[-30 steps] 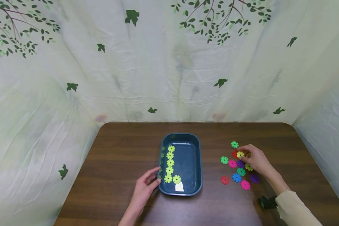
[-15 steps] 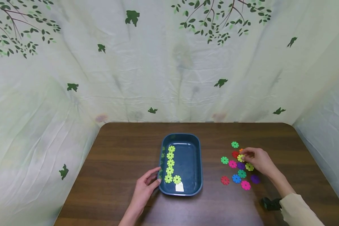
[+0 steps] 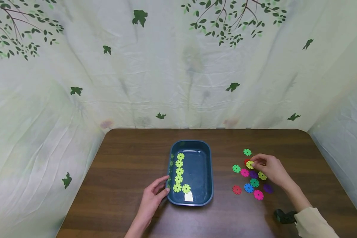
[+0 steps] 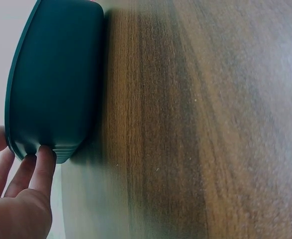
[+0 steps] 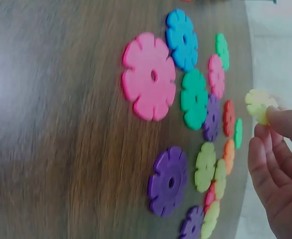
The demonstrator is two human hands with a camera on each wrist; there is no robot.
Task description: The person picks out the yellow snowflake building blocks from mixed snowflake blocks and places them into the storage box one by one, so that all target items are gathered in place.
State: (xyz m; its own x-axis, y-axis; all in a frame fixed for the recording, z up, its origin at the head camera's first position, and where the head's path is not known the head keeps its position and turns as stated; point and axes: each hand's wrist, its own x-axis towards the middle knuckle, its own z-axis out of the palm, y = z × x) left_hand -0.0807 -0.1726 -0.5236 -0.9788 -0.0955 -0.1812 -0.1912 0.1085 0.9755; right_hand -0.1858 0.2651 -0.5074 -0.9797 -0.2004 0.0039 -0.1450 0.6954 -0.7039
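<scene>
My right hand (image 3: 270, 169) pinches a yellow flower-shaped disc (image 5: 257, 103) between thumb and fingertips. In the right wrist view the disc is held up above the tabletop, its edge partly covered by the thumb. Under and around that hand lie loose flower discs, among them a red one (image 3: 236, 189), a blue one (image 3: 249, 188) and a pink one (image 5: 150, 77). My left hand (image 3: 150, 200) grips the left side of a dark blue tray (image 3: 200, 175), with fingers at its rim and outer wall (image 4: 56, 74). Inside the tray, several yellow flower discs (image 3: 178, 171) form an L shape.
The brown wooden table (image 3: 131, 158) carries everything. Beyond its far edge hangs a pale curtain (image 3: 166, 72) with printed leaves and birds. A black object (image 3: 285, 216) shows by the right sleeve (image 3: 313, 221). A purple disc (image 5: 168, 181) lies at the near side of the loose group.
My right hand dips slightly back to the right, then shifts left with the yellow disc, which now overlaps the red one. The left hand and the tray stay put.
</scene>
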